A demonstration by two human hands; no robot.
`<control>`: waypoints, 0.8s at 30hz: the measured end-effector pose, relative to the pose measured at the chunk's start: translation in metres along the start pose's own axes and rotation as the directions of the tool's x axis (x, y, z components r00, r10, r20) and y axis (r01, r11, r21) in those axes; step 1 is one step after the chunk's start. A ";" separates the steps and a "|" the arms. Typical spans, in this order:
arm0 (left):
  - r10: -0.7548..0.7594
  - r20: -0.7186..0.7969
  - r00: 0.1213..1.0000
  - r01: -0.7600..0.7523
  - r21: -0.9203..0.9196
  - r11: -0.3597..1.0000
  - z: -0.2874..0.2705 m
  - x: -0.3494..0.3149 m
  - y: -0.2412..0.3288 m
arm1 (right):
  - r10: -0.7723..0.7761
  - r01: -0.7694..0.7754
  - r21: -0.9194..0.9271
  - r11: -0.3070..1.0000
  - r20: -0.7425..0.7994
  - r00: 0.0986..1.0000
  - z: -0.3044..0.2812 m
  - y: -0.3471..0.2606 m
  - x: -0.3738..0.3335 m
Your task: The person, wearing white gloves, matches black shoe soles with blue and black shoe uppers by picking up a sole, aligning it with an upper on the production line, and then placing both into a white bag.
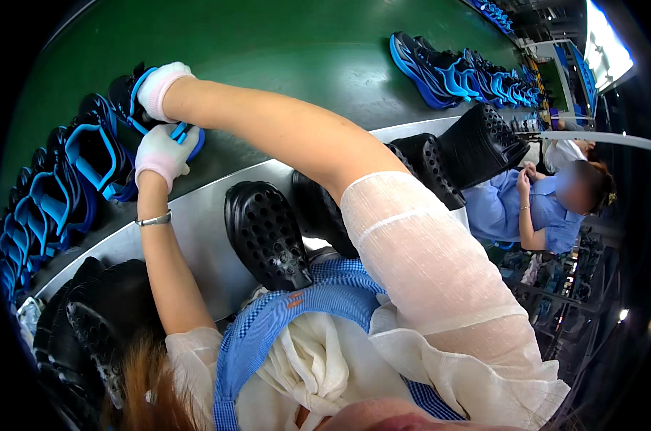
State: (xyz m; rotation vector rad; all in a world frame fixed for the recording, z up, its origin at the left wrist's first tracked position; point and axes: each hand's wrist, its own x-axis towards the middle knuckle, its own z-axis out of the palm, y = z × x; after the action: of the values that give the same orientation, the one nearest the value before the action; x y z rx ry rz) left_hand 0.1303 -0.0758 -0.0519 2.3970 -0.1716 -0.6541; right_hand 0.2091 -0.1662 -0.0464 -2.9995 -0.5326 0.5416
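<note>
At the left end of a green work surface, both my hands are on a black shoe (123,93) with a bright blue lining and a blue sole. My left hand (163,151), in a white glove, has its fingers closed around the shoe's near part, at the blue edge. Just beyond it, my right hand (163,85), also gloved in white, reaches across to the shoe's far side. Its fingers are turned down and hidden behind the back of the glove. A row of similar black and blue shoes (95,147) stands close beside the shoe on the left.
Another row of black and blue shoes (440,72) stands at the far right of the green surface (289,50). Black boot-like pieces with holes (264,233) lie along the metal edge (203,215) near me. At right sits another person (548,205) in blue.
</note>
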 end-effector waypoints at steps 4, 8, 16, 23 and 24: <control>0.022 -0.108 0.994 -0.033 -0.097 0.995 0.008 -0.007 -0.018 | -0.052 0.056 0.279 0.959 -0.023 0.998 -0.022 0.005 -0.036; 0.080 -0.202 0.976 -0.104 -0.111 0.988 0.020 -0.007 -0.014 | 0.109 -0.092 0.245 0.965 -0.055 0.993 -0.038 0.079 -0.107; 0.240 -0.592 0.769 -0.118 0.237 0.964 0.014 -0.012 -0.030 | 0.315 -0.134 0.402 0.906 -0.427 0.848 -0.076 0.099 -0.345; 0.296 -0.822 0.486 -0.287 0.170 0.943 0.037 -0.084 -0.041 | 0.658 -0.177 0.675 0.716 -0.568 0.495 -0.023 0.075 -0.471; 0.346 -0.780 0.522 -0.386 0.146 0.911 0.049 -0.086 -0.059 | 0.663 -0.165 0.686 0.709 -0.567 0.489 -0.014 0.073 -0.480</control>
State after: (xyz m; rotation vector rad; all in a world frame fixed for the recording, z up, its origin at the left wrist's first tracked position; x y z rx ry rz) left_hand 0.0287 -0.0324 -0.0860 2.2573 -0.2588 0.6412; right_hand -0.1845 -0.3985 0.1181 -2.3661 0.4360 -0.5918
